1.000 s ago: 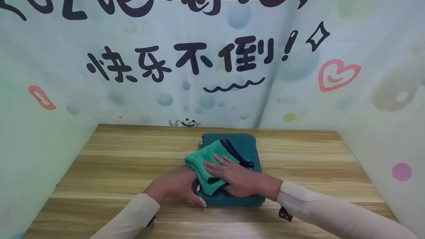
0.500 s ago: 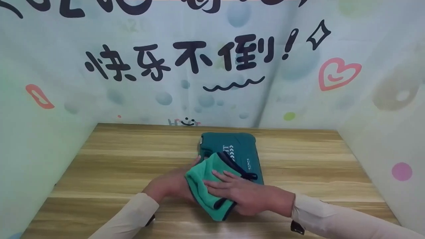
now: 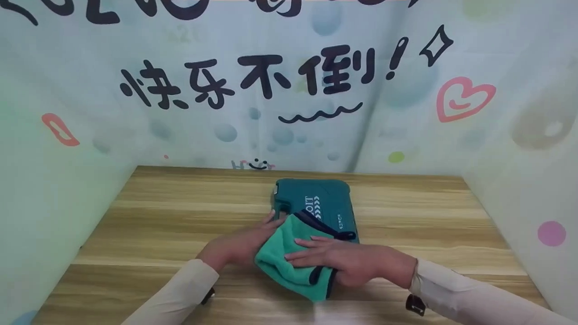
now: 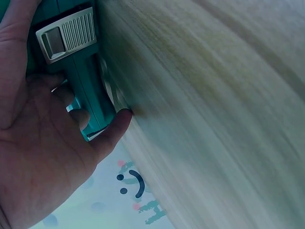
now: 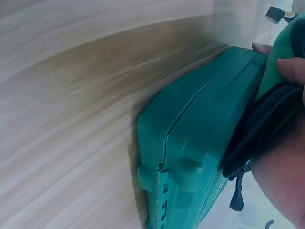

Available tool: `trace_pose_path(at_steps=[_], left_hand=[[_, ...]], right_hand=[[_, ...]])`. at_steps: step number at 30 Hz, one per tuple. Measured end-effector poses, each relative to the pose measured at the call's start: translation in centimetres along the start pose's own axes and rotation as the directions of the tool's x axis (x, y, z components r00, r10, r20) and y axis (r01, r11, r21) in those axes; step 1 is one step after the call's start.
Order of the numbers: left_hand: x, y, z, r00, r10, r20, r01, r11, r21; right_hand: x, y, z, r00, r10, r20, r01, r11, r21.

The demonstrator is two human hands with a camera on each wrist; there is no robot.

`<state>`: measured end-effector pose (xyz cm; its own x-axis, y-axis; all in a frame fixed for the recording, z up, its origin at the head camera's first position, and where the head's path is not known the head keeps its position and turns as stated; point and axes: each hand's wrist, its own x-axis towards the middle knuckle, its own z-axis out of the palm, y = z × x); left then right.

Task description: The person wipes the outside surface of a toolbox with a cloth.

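Observation:
A teal hard case with white lettering lies flat on the table. Over its near part is a green cloth with dark trim, hanging past the near edge. My right hand presses on the cloth from above, fingers straight across it. At the case's left side is my left hand, partly behind the cloth. The left wrist view shows its fingers curled at the case's side, close to a metal latch, and the little finger against the tabletop. In the right wrist view the case's hinged side faces the camera.
The wood-grain table runs back to a printed backdrop with black characters and coloured dots. Pale side walls border it left and right. A small black device hangs under the right sleeve.
My right hand has slid the cloth toward the near edge and slightly right, uncovering the case's lettering. My left hand has shifted from the near left corner farther up the case's left side.

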<state>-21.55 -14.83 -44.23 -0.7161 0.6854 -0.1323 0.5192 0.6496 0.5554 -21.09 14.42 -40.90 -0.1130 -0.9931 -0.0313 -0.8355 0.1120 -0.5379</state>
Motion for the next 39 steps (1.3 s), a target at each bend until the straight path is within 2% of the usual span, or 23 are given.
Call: trace_pose_path(at_steps=[9, 17, 22, 29, 31, 35, 39], left_hand=[[-0.1, 0.3, -0.1, 1.000, -0.016, 0.012, 0.016, 0.999, 0.033], [-0.3, 0.2, -0.2, 0.999, -0.045, 0.020, 0.044, 0.999, 0.028], [-0.1, 0.3, -0.4, 0.999, -0.043, 0.027, 0.042, 0.999, 0.029], [-0.2, 0.4, -0.5, 0.999, -0.032, 0.020, 0.032, 0.999, 0.012], [-0.2, 0.3, -0.5, 0.999, -0.033, 0.019, 0.033, 0.999, 0.021], [0.0, 0.3, -0.4, 0.999, -0.043, 0.021, 0.042, 0.998, 0.044], [0.1, 0.4, -0.4, 0.998, -0.061, 0.022, 0.059, 0.997, 0.055]], right_hand=[[-3.5, 0.2, 0.0, 0.998, 0.006, -0.056, -0.005, 1.000, 0.008], [-6.6, 0.7, -0.1, 0.990, 0.076, -0.123, -0.072, 0.997, 0.037], [-7.0, 1.7, -0.2, 0.975, 0.149, -0.163, -0.138, 0.987, 0.077], [-6.6, 4.2, -1.0, 0.959, 0.123, -0.256, -0.106, 0.991, 0.080], [-6.3, 5.1, -1.4, 0.954, 0.140, -0.266, -0.119, 0.988, 0.093], [-5.9, 6.8, -2.6, 0.931, 0.241, -0.273, -0.213, 0.969, 0.125], [-5.4, 8.2, -4.1, 0.873, 0.414, -0.258, -0.378, 0.908, 0.180]])
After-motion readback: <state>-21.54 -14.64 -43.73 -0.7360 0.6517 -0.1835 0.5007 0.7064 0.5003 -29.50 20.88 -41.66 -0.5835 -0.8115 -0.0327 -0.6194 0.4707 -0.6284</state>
